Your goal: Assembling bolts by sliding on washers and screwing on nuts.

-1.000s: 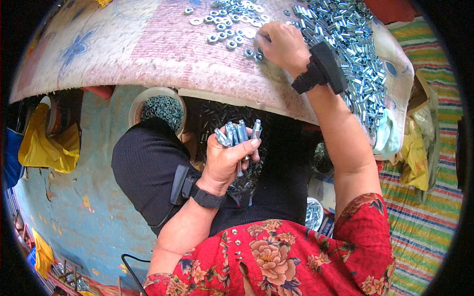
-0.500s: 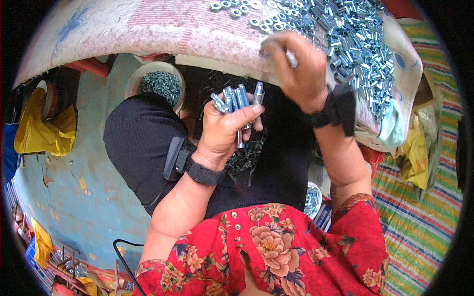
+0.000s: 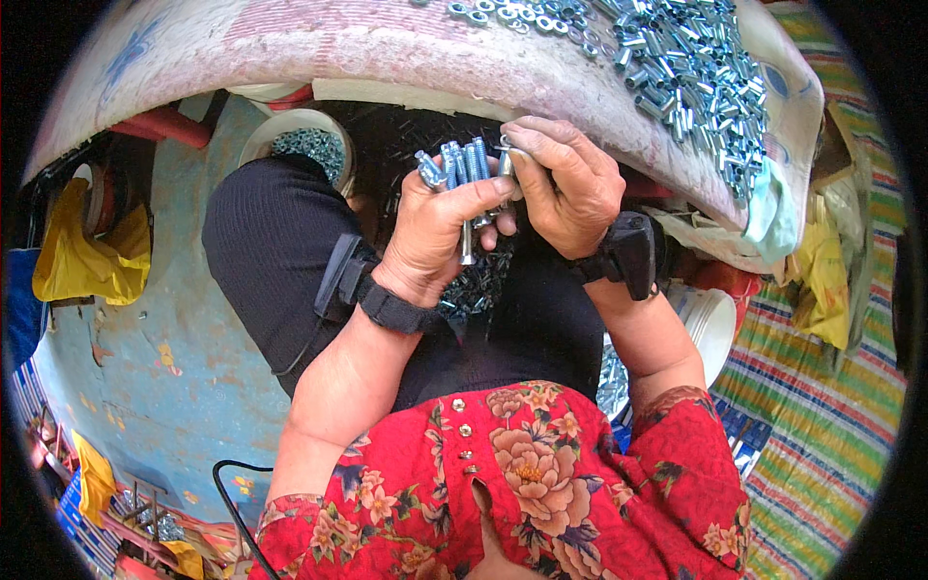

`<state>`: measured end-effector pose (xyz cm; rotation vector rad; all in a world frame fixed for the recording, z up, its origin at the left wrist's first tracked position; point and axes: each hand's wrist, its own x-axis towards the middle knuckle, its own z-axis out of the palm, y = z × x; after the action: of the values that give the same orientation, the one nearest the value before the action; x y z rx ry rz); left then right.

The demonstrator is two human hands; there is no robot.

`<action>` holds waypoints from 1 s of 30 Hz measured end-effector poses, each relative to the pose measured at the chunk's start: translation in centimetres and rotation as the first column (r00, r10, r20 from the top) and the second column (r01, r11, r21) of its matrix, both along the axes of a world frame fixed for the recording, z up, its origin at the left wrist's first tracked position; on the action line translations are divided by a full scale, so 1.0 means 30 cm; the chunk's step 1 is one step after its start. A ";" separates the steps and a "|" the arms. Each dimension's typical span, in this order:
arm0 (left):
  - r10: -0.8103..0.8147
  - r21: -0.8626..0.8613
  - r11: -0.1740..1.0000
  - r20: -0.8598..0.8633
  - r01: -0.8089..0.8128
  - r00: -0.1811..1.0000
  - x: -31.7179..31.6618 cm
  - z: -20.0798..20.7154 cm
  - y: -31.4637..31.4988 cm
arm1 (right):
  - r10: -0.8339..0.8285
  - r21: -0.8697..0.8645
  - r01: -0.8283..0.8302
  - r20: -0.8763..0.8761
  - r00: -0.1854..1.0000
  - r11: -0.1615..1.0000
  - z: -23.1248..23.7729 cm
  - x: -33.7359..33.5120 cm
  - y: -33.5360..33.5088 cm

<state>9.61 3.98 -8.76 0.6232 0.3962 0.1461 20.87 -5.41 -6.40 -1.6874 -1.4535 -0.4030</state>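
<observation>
My left hand (image 3: 435, 224) is closed round a bunch of several silvery bolts (image 3: 462, 166), their threaded ends pointing up and away from me. One bolt head hangs below the fingers. At the right of the bunch, my right hand (image 3: 570, 184) pinches a small washer (image 3: 506, 141) between thumb and forefinger. The washer is at the tip of the rightmost bolt; whether it is round the thread I cannot tell. Beyond the hands, a cloth-covered table (image 3: 387, 58) carries a heap of short metal sleeves (image 3: 686, 82) and scattered washers (image 3: 532, 17).
A white bucket of nuts (image 3: 307, 145) stands beyond my left knee. Dark loose metal parts (image 3: 474, 290) lie between my legs. By my right forearm is another white bucket (image 3: 710, 329). Yellow bags (image 3: 92, 251) hang at the left, and a striped sheet (image 3: 812, 445) covers the floor at right.
My right hand has come down and toward me from the table edge to the bolt tips in my left hand. The left hand has stayed nearly in place, holding the bolts.
</observation>
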 end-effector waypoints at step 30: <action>0.052 0.203 0.978 -0.046 -0.042 0.998 -0.007 -0.011 0.011 | 0.021 -0.412 -0.144 -0.289 0.957 0.900 0.099 0.053 -0.043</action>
<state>9.40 4.30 -9.08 0.8190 0.4488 0.2180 22.47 -6.70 -3.43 -1.9223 -1.4643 0.2204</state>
